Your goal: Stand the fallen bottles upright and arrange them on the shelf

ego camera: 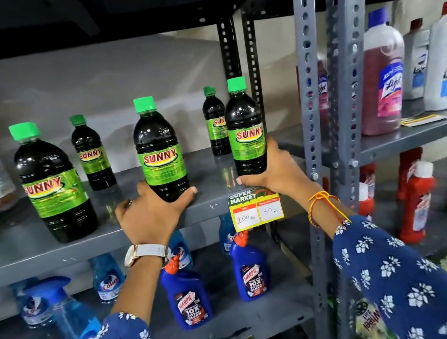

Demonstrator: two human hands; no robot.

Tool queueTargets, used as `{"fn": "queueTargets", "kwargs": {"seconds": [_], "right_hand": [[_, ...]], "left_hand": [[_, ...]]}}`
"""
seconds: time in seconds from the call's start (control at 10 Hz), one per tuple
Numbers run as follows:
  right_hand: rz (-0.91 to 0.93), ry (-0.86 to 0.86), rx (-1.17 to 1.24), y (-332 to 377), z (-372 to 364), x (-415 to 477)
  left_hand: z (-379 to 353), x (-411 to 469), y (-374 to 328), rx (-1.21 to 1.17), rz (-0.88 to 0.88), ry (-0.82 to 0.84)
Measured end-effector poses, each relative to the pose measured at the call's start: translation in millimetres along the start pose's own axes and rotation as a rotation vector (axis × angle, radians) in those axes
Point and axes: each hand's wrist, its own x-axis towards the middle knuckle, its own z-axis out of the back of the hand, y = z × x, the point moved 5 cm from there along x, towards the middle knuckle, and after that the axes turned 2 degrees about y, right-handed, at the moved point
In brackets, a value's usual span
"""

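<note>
On the grey metal shelf (40, 254), left hand (148, 215) wrapped the base of an upright dark plastic green-capped bottle (160, 152); right hand (272, 170) gripped its twin (245, 128). Full, rigid, smooth-walled: judged moderately heavy; low hold suited.

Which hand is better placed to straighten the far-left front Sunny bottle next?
Left. The left hand holds the middle front bottle, which neighbours the far-left bottle. The right hand grips the bottle at the shelf's right end.

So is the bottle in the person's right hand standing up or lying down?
Upright: the bottle stands base-down on the shelf, green cap on top, right hand around its base.
</note>
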Motion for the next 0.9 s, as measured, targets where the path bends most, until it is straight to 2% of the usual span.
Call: {"fn": "queueTargets", "kwargs": {"seconds": [0.4, 0.6, 0.7, 0.8, 0.9], "right_hand": [[-0.008, 0.006, -0.039, 1, 0, -2], [-0.024, 0.051, 0.009, 3, 0, -4], [-0.018, 0.021, 0.097, 6, 3, -7], [-0.007, -0.223, 0.176, 20, 16, -17], [0.155, -0.479, 0.051, 56, 22, -23]], "left_hand": [[1, -1, -2, 0.003, -0.013, -0.001], [5, -3, -3, -0.031, 0.031, 0.102], [8, -9, -2, -0.044, -0.004, 0.151], [15, -16, 10, -0.124, -0.058, 0.188], [41, -10, 20, -0.219, -0.138, 0.066]]}}
